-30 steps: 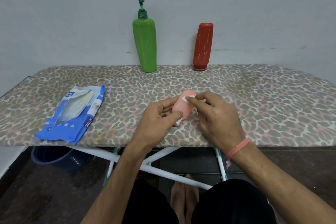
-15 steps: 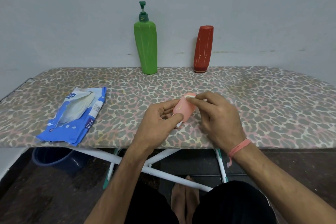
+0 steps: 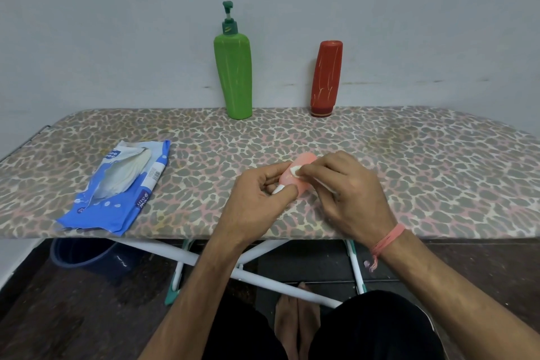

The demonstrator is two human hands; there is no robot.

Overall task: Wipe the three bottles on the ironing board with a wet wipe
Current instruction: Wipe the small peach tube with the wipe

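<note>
Meanwhile: left hand (image 3: 257, 202) grips pink bottle (image 3: 295, 174) | right hand (image 3: 347, 193) pinches wipe (image 3: 295, 170) | wipe pack (image 3: 117, 187) left

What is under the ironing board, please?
Under the ironing board are its white legs, a dark blue bucket at left, and bare feet. The board covers the bucket's top.

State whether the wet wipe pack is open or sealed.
Open. The blue wet wipe pack lies flat on the ironing board, its top torn wide, with white wipes showing inside.
</note>
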